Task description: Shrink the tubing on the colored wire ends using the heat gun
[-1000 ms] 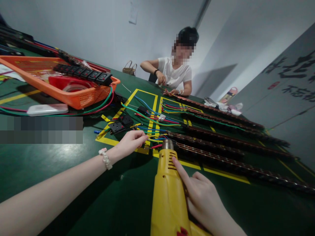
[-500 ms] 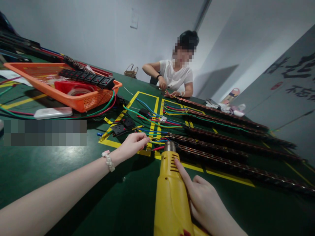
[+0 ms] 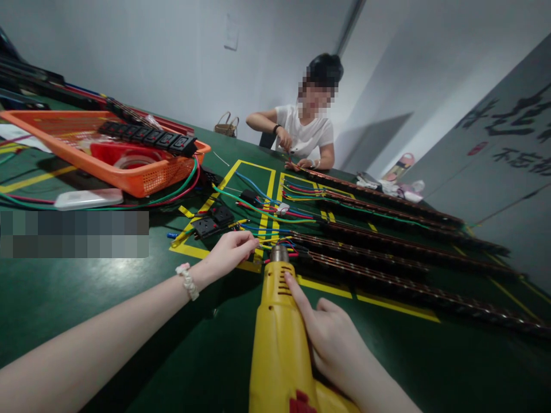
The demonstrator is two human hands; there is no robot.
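Observation:
My right hand [image 3: 336, 338] is closed around a yellow heat gun [image 3: 278, 338], its index finger stretched along the vents. The gun's metal nozzle [image 3: 279, 253] points away from me, over the coloured wires [image 3: 279, 242] at the end of a long dark strip [image 3: 365, 275]. In a pinch, my left hand [image 3: 236, 249] holds the end of a wire, just left of the nozzle. Its fingertips partly hide that wire end. Black socket modules [image 3: 210, 223] lie on the table just beyond my left hand.
An orange basket [image 3: 150, 184] at the left holds a black socket strip [image 3: 148, 137] and a red item. Several long strips with wires stretch to the right. Across the green table [image 3: 172, 332], a person [image 3: 303, 132] in a white top handles wires.
The heat gun in my right hand has moved left, bringing its nozzle closer to my left fingers. My left hand keeps its pinch. The view has shifted slightly.

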